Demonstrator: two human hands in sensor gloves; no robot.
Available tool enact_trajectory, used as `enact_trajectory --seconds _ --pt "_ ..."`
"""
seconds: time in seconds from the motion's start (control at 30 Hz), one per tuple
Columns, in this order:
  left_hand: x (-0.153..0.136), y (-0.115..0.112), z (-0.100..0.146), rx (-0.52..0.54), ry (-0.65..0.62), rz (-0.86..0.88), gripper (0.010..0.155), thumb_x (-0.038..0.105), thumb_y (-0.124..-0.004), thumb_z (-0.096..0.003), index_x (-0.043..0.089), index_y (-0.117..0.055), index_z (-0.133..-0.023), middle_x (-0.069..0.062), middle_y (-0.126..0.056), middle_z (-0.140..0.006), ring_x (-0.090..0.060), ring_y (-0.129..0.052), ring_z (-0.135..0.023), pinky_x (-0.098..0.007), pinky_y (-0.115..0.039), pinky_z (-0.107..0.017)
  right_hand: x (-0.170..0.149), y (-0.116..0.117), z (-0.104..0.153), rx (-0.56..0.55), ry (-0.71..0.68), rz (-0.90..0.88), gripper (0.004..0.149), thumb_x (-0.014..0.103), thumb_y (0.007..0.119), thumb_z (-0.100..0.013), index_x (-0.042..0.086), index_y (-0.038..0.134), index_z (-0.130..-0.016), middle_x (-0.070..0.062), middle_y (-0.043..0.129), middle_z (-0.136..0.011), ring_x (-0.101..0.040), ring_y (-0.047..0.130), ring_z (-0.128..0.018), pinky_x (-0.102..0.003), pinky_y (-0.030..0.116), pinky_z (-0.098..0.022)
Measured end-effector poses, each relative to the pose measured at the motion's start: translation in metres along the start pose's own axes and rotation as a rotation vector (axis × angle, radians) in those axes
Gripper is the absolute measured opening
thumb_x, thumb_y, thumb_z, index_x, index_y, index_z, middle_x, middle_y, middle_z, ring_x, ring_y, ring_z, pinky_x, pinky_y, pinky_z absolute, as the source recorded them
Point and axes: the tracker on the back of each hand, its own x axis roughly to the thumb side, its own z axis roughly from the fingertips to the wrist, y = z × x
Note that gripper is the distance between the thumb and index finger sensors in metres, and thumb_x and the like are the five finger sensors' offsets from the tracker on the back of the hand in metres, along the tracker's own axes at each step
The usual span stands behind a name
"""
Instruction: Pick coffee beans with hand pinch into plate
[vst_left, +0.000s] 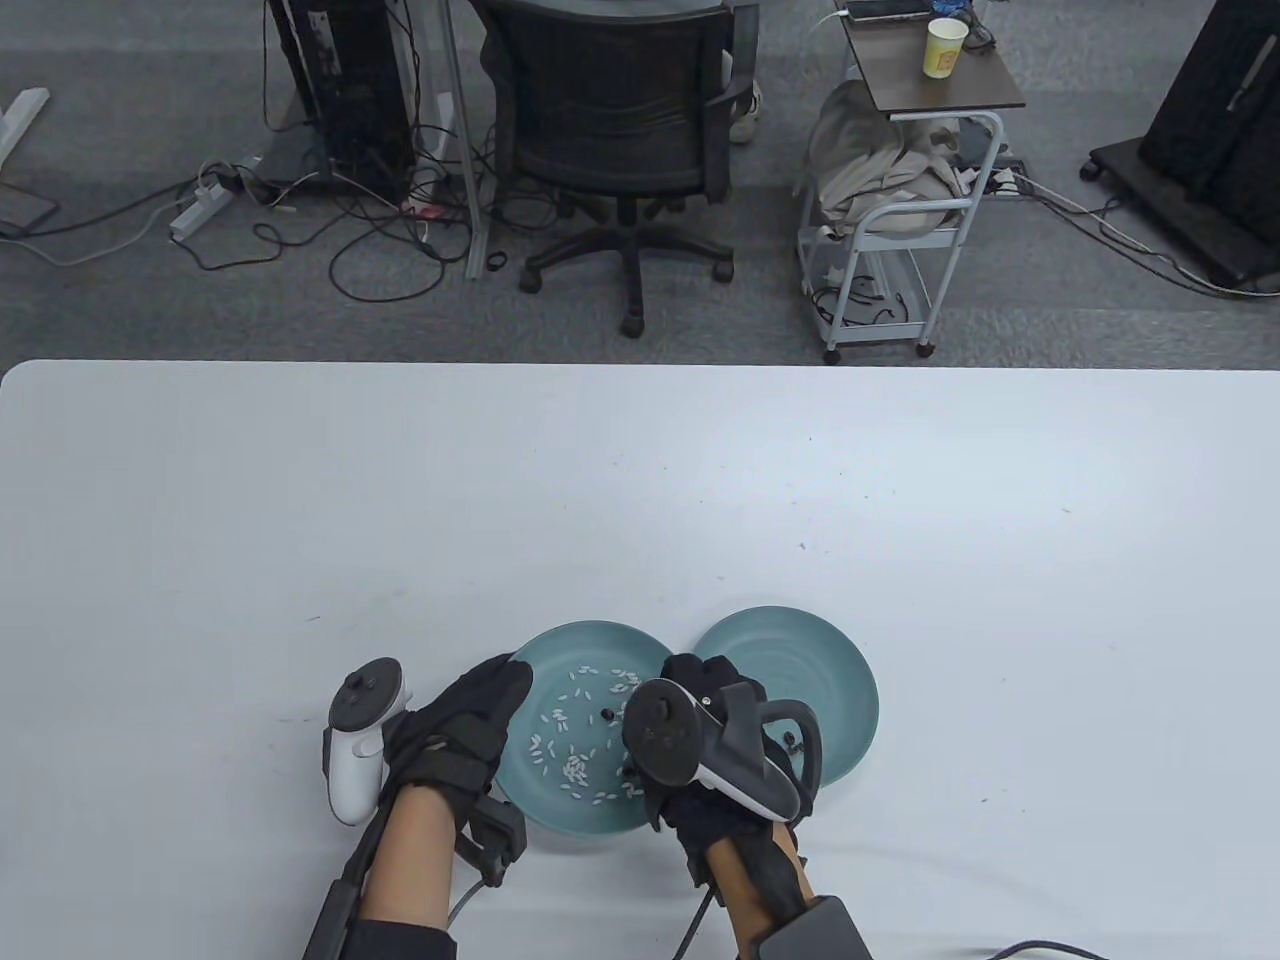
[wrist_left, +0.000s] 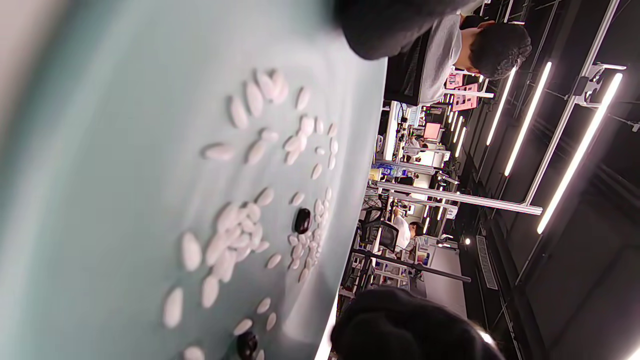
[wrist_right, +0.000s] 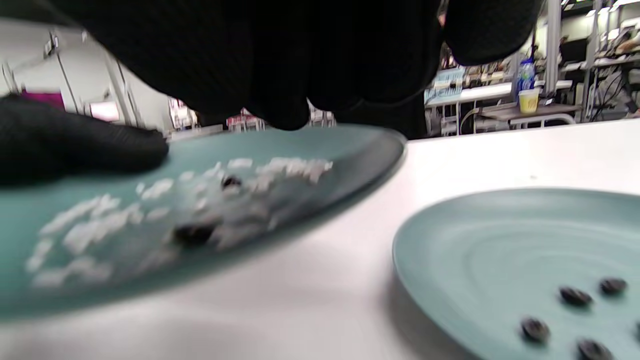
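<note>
From my seat, the left hand (vst_left: 460, 735) rests on the rim of the left plate (vst_left: 560, 815) at about its 9 o'clock, fingers pressed together along the edge. In the right wrist view that plate looks tilted, its near edge lifted off the table. The right hand (vst_left: 715, 770) hovers over the seam between the two plates; its fingers curl downward, but I cannot tell whether they pinch anything.

The left plate carries a scatter of white grains (wrist_left: 235, 240) with a few dark coffee beans among them; one bean (wrist_left: 302, 220) sits near the middle, another (wrist_left: 246, 344) toward the edge. The right plate (vst_left: 850, 700), at 3 o'clock from the first and just beside it, already holds several beans (wrist_right: 575, 296).

My worries from here: the beans are small and ringed by white grains, so a loose pinch could carry grains across with the bean. If the left plate is indeed tipped, grains and beans may slide toward its low side and shift the target as I reach. A bean dropped at the seam could roll onto the table.

The table (vst_left: 640, 480) is white, smooth and lightly specked. Beyond it, at 12 o'clock, stand an office chair (vst_left: 620, 130), tangled floor cables (vst_left: 380, 240), and a wheeled cart (vst_left: 900, 200) with a paper cup (vst_left: 945, 47) on top.
</note>
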Motion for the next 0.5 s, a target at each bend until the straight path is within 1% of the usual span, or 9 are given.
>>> enact_trajectory --seconds 0.1,0.2,0.33,0.5 --pt "0.000 0.000 0.000 -0.001 -0.003 0.004 0.051 0.034 -0.064 -0.0690 0.012 -0.060 -0.114 -0.018 -0.095 -0.085 -0.032 -0.104 -0.061 -0.045 -0.092 -0.042 0.008 0.005 0.001 0.027 -0.022 0.047 0.038 0.039 0.081 -0.052 0.017 0.084 -0.082 -0.013 0.070 -0.097 -0.041 0.075 -0.080 -0.061 0.063 -0.065" --pt "-0.001 -0.001 0.001 -0.004 0.002 0.007 0.051 0.034 -0.064 -0.0691 0.012 -0.060 -0.114 -0.018 -0.095 -0.085 -0.032 -0.104 -0.061 -0.045 -0.092 -0.042 0.015 0.008 0.002 0.098 -0.009 0.106 0.038 0.039 0.080 -0.052 0.018 0.083 -0.084 -0.013 0.068 -0.099 -0.041 0.074 -0.082 -0.061 0.063 -0.066" --pt "0.000 -0.001 0.001 -0.001 -0.001 -0.011 0.051 0.034 -0.064 -0.0690 0.012 -0.060 -0.114 -0.018 -0.095 -0.085 -0.032 -0.104 -0.061 -0.045 -0.092 -0.042 0.019 0.013 0.001 0.141 -0.012 0.129 0.039 0.039 0.081 -0.052 0.018 0.082 -0.085 -0.014 0.068 -0.099 -0.042 0.073 -0.082 -0.062 0.062 -0.066" --pt "0.000 -0.002 0.000 -0.018 0.005 -0.002 0.051 0.034 -0.065 -0.0690 0.011 -0.061 -0.114 -0.019 -0.095 -0.084 -0.033 -0.104 -0.061 -0.046 -0.092 -0.042 0.018 0.017 -0.001 0.168 -0.013 0.129 0.038 0.039 0.082 -0.052 0.017 0.082 -0.083 -0.014 0.068 -0.099 -0.042 0.073 -0.082 -0.062 0.062 -0.066"
